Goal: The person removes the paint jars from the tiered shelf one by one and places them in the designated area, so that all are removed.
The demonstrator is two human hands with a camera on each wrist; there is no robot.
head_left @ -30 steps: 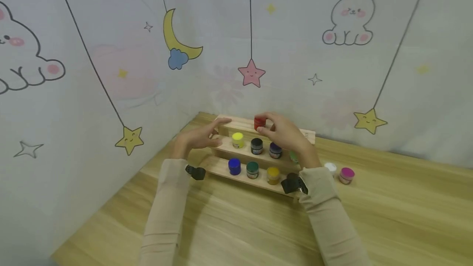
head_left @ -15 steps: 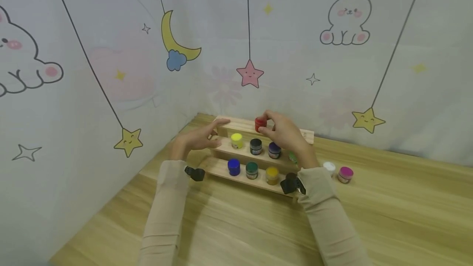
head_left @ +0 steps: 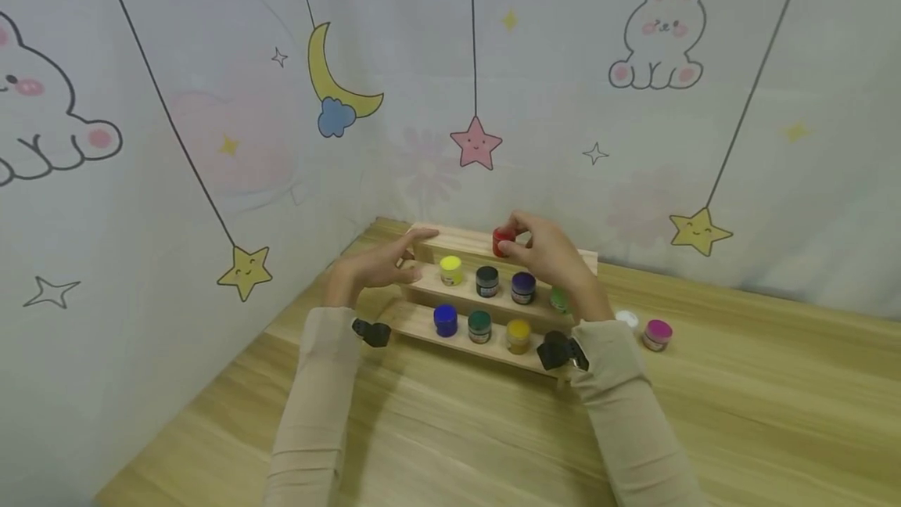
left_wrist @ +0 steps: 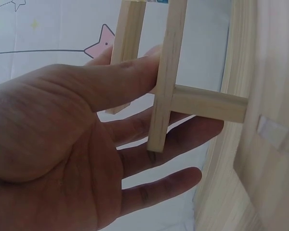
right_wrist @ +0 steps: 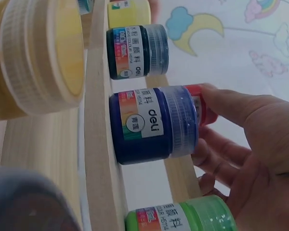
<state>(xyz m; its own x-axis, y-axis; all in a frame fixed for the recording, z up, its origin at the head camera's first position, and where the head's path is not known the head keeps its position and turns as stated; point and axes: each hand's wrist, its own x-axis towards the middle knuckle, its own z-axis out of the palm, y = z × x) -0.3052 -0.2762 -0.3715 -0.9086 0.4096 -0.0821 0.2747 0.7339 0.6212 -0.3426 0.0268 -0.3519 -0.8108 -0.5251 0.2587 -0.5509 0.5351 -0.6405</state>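
Note:
A three-tier wooden rack [head_left: 457,239] holds small paint jars. My right hand [head_left: 552,253] pinches a red paint jar [head_left: 500,242] between thumb and fingers at the top tier; in the right wrist view this red jar [right_wrist: 209,113] is partly hidden behind a dark blue jar [right_wrist: 142,126]. Whether its base touches the shelf I cannot tell. At the rack's left end, my left hand [head_left: 376,264] holds the frame, index finger along the top tier and thumb by the middle one. The left wrist view shows the left thumb [left_wrist: 130,79] against a wooden shelf end [left_wrist: 169,72].
Yellow [head_left: 451,271], black [head_left: 487,282], purple [head_left: 523,288] and light green [head_left: 559,300] jars stand on the middle tier. Blue [head_left: 446,320], dark green [head_left: 479,327] and ochre [head_left: 518,336] jars fill the bottom. White [head_left: 626,322] and magenta [head_left: 658,335] jars sit on the table, right.
My right hand has shifted the red paint jar slightly to the right along the top tier. My left hand stays at the rack's left end.

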